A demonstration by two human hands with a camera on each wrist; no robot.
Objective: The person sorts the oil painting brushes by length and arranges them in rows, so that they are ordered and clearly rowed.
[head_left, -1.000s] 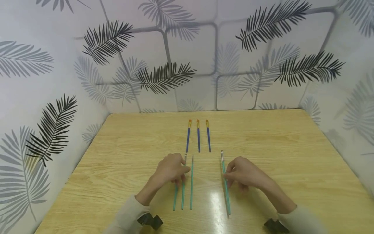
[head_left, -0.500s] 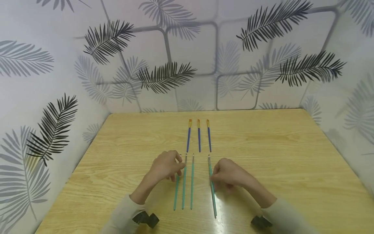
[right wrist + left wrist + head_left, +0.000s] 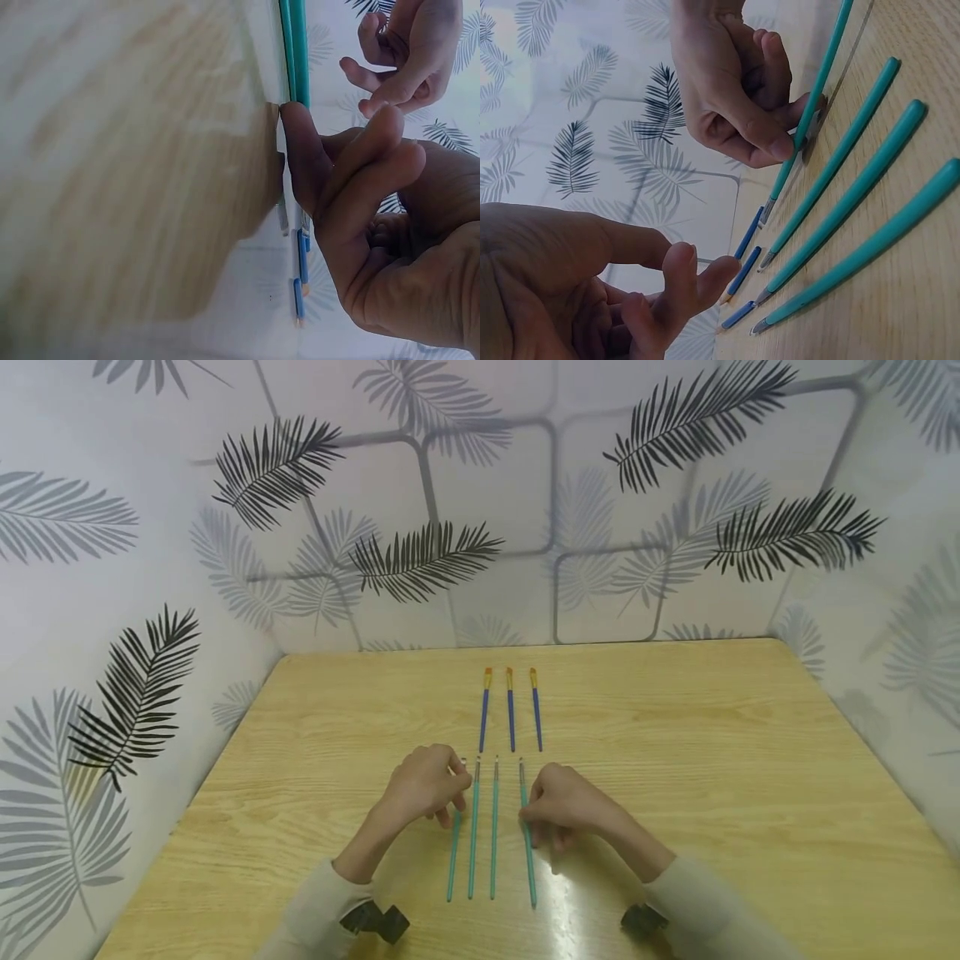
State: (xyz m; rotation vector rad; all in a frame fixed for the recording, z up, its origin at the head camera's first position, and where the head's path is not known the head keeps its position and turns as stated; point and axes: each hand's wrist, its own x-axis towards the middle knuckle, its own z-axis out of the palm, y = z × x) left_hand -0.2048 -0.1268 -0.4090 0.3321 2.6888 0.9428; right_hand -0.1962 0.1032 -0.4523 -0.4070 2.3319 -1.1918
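Note:
My right hand pinches the rightmost teal-handled paintbrush between thumb and finger; it tilts slightly, tip pointing away from me. To its left, three more teal paintbrushes lie side by side on the table: a right one, a middle one and a left one. My left hand hovers over the left brush and hides part of it. In the left wrist view my left hand has loosely bent fingers, apart from the brushes, while the thumb and finger of my right hand hold their brush.
Three blue-handled paintbrushes, left, middle and right, lie in a row beyond the teal ones, bristles away from me. The wooden table meets a leaf-patterned wall at the back.
My right hand has moved left with its teal paintbrush, bringing it close to the other three. My left hand has drawn back slightly to the left.

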